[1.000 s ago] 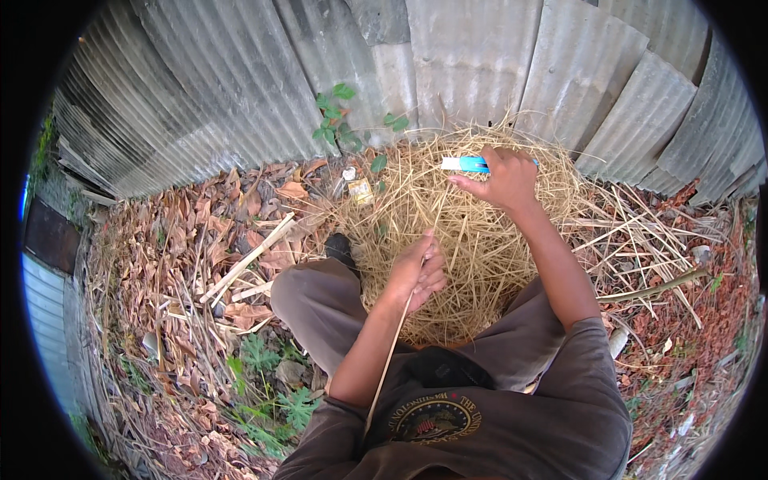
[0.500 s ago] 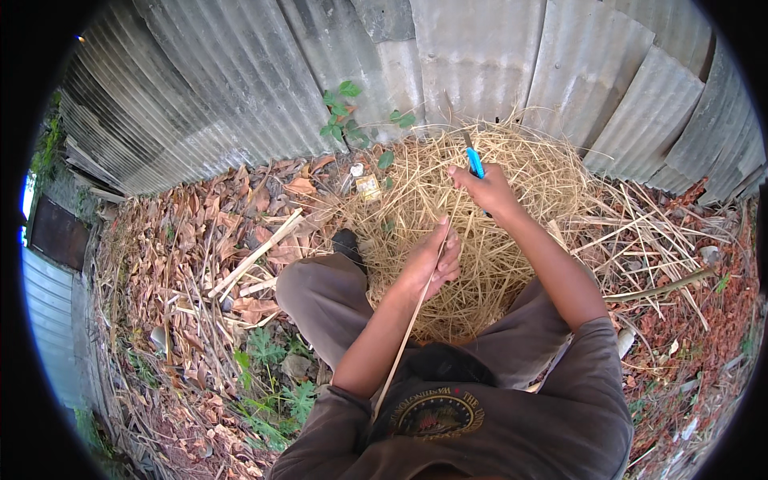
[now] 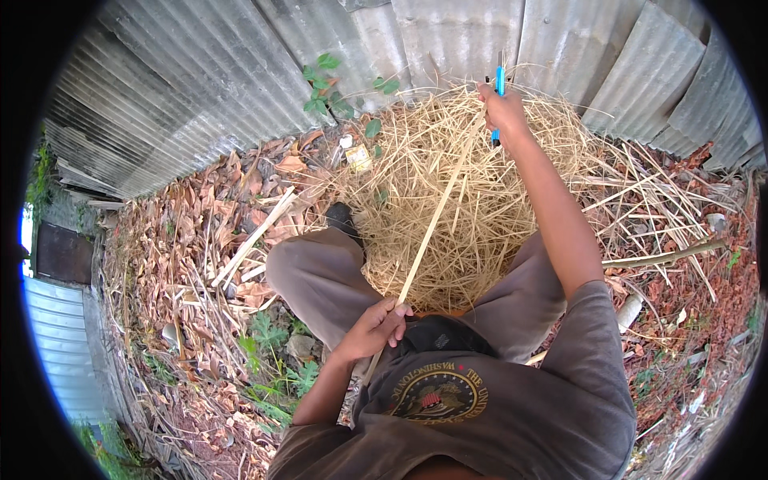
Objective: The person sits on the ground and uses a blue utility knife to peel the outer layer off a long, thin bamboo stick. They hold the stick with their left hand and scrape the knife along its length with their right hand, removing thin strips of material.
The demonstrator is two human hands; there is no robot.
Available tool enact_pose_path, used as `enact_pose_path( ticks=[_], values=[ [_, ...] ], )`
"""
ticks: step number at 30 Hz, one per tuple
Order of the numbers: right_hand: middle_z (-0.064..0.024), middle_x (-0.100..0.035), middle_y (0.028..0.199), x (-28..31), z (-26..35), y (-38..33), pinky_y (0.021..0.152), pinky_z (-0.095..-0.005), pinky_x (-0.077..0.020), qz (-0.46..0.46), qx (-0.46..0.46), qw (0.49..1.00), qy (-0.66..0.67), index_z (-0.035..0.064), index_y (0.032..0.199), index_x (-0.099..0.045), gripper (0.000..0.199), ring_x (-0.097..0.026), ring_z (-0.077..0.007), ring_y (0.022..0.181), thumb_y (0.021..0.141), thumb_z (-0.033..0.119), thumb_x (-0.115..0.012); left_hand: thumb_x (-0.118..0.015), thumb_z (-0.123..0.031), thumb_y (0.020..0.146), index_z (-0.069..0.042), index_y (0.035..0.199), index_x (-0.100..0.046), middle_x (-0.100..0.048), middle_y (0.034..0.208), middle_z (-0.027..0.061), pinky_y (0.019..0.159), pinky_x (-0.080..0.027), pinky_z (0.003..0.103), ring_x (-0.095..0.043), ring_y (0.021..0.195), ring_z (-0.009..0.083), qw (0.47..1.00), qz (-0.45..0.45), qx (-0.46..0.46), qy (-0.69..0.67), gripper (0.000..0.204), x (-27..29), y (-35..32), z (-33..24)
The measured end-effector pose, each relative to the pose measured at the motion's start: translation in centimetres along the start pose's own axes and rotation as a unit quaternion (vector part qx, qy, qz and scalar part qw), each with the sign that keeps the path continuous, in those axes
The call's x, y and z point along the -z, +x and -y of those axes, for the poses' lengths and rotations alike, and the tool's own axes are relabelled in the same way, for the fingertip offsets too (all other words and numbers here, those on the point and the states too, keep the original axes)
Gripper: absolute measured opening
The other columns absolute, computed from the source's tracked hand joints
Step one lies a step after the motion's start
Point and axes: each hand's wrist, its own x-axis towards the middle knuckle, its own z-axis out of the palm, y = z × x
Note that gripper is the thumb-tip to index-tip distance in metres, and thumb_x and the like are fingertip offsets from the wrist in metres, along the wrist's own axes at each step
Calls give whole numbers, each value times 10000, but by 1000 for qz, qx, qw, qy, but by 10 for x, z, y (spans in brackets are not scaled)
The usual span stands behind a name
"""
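Note:
A long pale bamboo-like strip point(image 3: 442, 206) runs slantwise from my lap up to the far side of the shavings. My left hand point(image 3: 378, 328) is closed around its near part, beside my waist. Stretched out far ahead, my right hand point(image 3: 506, 114) is closed on a blue-handled knife point(image 3: 500, 78) whose short dark blade points away from me. The strip's far end meets the fingers of that hand; whether they pinch it is hard to make out. Below the strip lies a big heap of straw-coloured shavings point(image 3: 428, 172), between my bent legs.
A corrugated metal fence point(image 3: 456, 40) stands close behind the heap. Split pale sticks point(image 3: 254, 237) lie on dry leaves at left, and more thin strips point(image 3: 664, 204) at right with a longer stick point(image 3: 668, 258). A small leafy plant point(image 3: 320, 88) grows by the fence.
My right hand has moved farther away with the knife, while my left hand has drawn back toward my waist. More of the strip now stretches between the two hands.

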Motion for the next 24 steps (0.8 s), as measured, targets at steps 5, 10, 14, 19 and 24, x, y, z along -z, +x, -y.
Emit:
enact_pose_path(
  ticks=[5, 10, 14, 19, 24],
  values=[
    [-39, -540, 609, -8, 8, -24, 551, -384, -463, -34, 165, 948, -269, 61, 764, -573, 645, -574, -174, 606, 865, 689, -463, -366, -331, 1039, -81, 971, -526, -349, 583, -47, 471, -316, 203, -315, 439, 37, 937, 0, 8, -350, 304, 6, -3, -5],
    [-3, -495, 523, -16, 15, -84, 455, -359, -407, 177, 206, 828, -490, 90, 655, -565, 657, -511, -172, 485, 877, 697, -445, -353, -444, 1019, -132, 858, -448, -304, 544, -86, 441, -302, 226, -283, 383, 31, 816, 157, -21, -555, 364, 12, 9, -9],
    [-32, -467, 446, -27, -2, -131, 435, -364, -396, 247, 381, 765, -457, 103, 598, -554, 648, -508, -229, 402, 833, 705, -507, -341, -459, 1019, -142, 838, -427, -312, 545, -81, 424, -296, 218, -284, 378, 30, 790, 205, -17, -577, 375, 7, 17, -19],
    [-43, -494, 452, -40, -15, -161, 430, -363, -403, 270, 472, 680, -492, 119, 554, -547, 656, -522, -237, 393, 742, 747, -576, -345, -463, 1018, -143, 842, -424, -304, 539, -78, 400, -275, 206, -271, 373, 24, 791, 203, -4, -577, 373, -1, 15, -25],
    [-56, -469, 437, -45, -15, -150, 412, -370, -403, 211, 514, 685, -470, 110, 528, -527, 681, -520, -238, 388, 685, 768, -604, -365, -438, 1020, -143, 867, -416, -283, 537, -80, 394, -263, 202, -261, 375, 25, 829, 141, 1, -541, 336, -6, 10, -48]
  ],
)
